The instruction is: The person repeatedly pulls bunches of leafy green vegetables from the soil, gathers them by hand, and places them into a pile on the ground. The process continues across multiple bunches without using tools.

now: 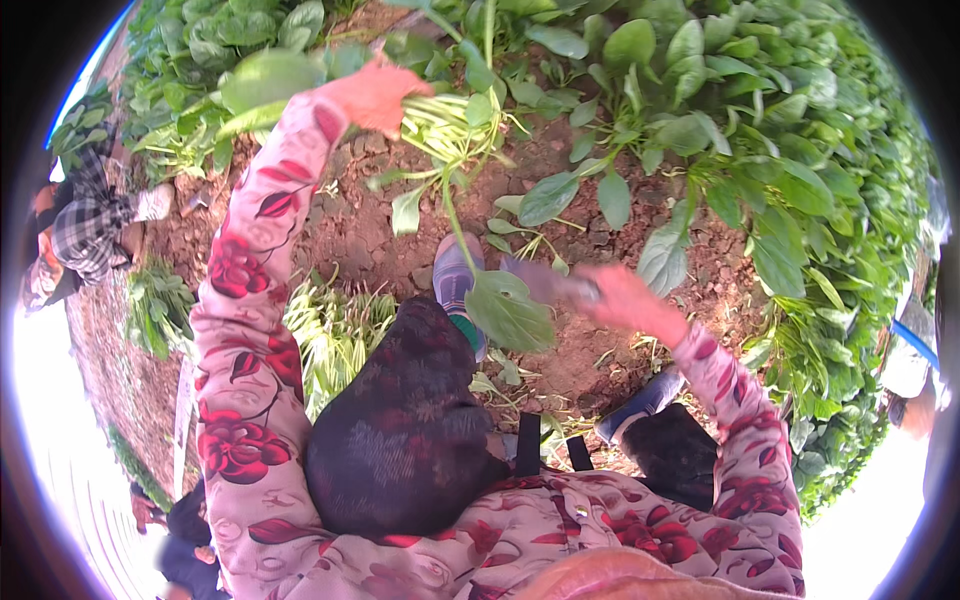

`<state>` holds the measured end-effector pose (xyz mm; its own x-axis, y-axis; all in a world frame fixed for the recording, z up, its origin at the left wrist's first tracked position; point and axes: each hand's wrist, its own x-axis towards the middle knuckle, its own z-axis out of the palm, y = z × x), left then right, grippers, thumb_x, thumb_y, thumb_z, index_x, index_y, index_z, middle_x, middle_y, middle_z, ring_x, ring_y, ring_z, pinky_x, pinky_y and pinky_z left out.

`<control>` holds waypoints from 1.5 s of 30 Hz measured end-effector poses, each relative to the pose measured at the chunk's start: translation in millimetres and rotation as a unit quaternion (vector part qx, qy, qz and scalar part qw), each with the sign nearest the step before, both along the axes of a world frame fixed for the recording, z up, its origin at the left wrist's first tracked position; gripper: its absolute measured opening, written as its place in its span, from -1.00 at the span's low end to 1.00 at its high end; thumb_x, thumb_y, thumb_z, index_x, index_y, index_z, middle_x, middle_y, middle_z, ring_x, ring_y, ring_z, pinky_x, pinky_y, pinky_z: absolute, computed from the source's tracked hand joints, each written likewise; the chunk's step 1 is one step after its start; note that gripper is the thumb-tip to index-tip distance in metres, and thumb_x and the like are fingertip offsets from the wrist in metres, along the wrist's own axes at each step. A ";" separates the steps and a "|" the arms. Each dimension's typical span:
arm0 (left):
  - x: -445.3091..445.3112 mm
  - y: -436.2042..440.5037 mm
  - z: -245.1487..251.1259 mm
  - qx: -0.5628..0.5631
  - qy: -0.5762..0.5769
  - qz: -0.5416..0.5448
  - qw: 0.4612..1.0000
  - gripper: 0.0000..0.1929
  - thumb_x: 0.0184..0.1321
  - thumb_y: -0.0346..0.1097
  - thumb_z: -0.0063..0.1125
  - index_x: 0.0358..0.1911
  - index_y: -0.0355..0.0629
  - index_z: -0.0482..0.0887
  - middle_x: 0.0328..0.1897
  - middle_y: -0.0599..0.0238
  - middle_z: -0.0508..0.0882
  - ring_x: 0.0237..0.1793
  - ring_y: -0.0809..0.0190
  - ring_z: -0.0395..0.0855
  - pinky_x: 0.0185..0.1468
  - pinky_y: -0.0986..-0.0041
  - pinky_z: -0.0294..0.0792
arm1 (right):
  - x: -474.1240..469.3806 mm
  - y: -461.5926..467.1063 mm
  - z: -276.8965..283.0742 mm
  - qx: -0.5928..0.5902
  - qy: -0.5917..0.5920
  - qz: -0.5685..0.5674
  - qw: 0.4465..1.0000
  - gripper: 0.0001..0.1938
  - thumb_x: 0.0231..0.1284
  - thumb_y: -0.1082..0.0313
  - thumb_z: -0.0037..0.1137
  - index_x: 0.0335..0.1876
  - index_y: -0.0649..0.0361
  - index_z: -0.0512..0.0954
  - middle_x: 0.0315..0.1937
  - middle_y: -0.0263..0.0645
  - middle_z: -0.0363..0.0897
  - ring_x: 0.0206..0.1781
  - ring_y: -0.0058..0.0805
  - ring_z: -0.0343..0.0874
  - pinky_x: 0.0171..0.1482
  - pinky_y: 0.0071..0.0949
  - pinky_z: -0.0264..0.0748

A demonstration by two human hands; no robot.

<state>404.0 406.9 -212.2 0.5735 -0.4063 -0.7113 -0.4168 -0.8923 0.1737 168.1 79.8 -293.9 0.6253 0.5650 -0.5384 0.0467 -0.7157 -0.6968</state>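
My left hand (379,97) grips a bunch of leafy green plants (450,131) by the stems, the cut-looking stem ends turned to the right above the soil. To the right and lower, my right hand (626,300) is closed round the handle of a blurred flat-bladed hand tool (536,279), whose blade points left. One broad leaf (510,311) hangs from the bunch and reaches down beside the blade, over my shoe. Both sleeves are pink with red flowers.
Dense leafy plants (795,112) grow ahead and along the right. A pile of harvested greens (337,337) lies by my knee, another bunch (157,307) farther left. My shoes (454,270) stand on cracked brown soil (360,217). Other people are at the left and right edges.
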 end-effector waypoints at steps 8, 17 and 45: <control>-99.7 43.6 49.5 -0.545 0.233 0.321 0.739 -0.31 -0.04 -0.51 0.30 0.27 -0.25 0.36 0.08 0.09 0.61 0.10 0.14 0.58 0.26 0.28 0.36 | -148.3 -76.3 -34.9 -0.296 0.053 0.207 0.931 -0.61 0.12 0.21 0.01 0.08 0.11 0.54 -0.12 -0.01 0.63 -0.06 -0.03 0.63 0.00 -0.09 0.53; -162.7 -48.0 165.5 -0.690 -0.010 0.188 0.699 -0.50 0.09 -0.46 0.20 0.16 -0.27 0.45 -0.01 0.15 0.64 0.08 0.17 0.60 0.23 0.32 0.35 | -78.6 -98.7 138.9 -0.207 -0.290 -0.056 0.933 -0.67 0.12 0.12 0.15 -0.07 0.15 0.56 -0.16 -0.03 0.59 -0.12 -0.03 0.61 -0.10 -0.14 0.56; -271.1 -261.3 154.1 -0.654 0.046 0.083 0.750 -0.33 -0.04 -0.53 0.40 0.23 -0.23 0.41 0.13 0.31 0.58 0.10 0.37 0.50 0.20 0.49 0.36 | -162.9 -135.1 309.7 0.456 -0.233 -0.578 0.635 -0.82 0.15 0.29 0.27 -0.23 0.21 0.64 -0.45 -0.49 0.48 -0.47 -0.80 0.32 -0.48 -0.71 0.23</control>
<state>132.9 145.6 -58.1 0.6660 -0.7200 0.1950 -0.2519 0.0289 0.9673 5.2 -55.4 15.8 0.8770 -0.4739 0.0791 0.2109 0.2319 -0.9496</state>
